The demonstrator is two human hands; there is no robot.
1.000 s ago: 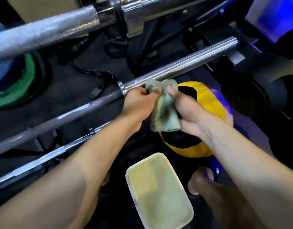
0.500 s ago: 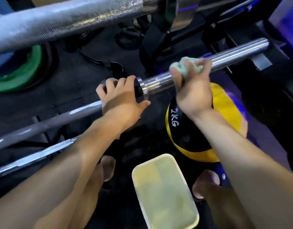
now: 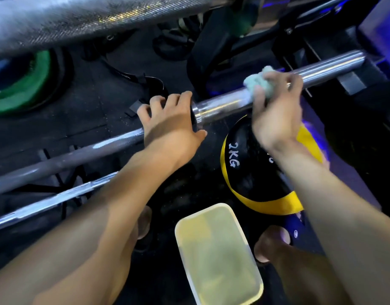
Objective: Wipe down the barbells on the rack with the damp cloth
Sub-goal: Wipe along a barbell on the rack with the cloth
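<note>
Nearest the camera, a pale yellow-green rectangular plastic tub (image 3: 218,254) sits on the dark floor between the person's bare feet. Just beyond it lies a black and yellow medicine ball (image 3: 251,175) marked "2KG". Above the ball, the right hand (image 3: 275,111) has its grip curled round a bunched pale green damp cloth (image 3: 255,83), fingers and thumb wrapping the cloth over the shiny chrome sleeve of the middle barbell (image 3: 222,104). The left hand (image 3: 170,126) lies over the same bar just left of the sleeve collar, fingers draped across the dull grey shaft and loosely spread, thumb lying out toward the collar; its grip is relaxed rather than clenched. A thinner chrome bar (image 3: 49,203) runs lower left, near the left forearm. Farther off, a green weight plate (image 3: 22,84) rests at the left edge, and a thick knurled silver barbell (image 3: 101,20) crosses the top, blurred.
</note>
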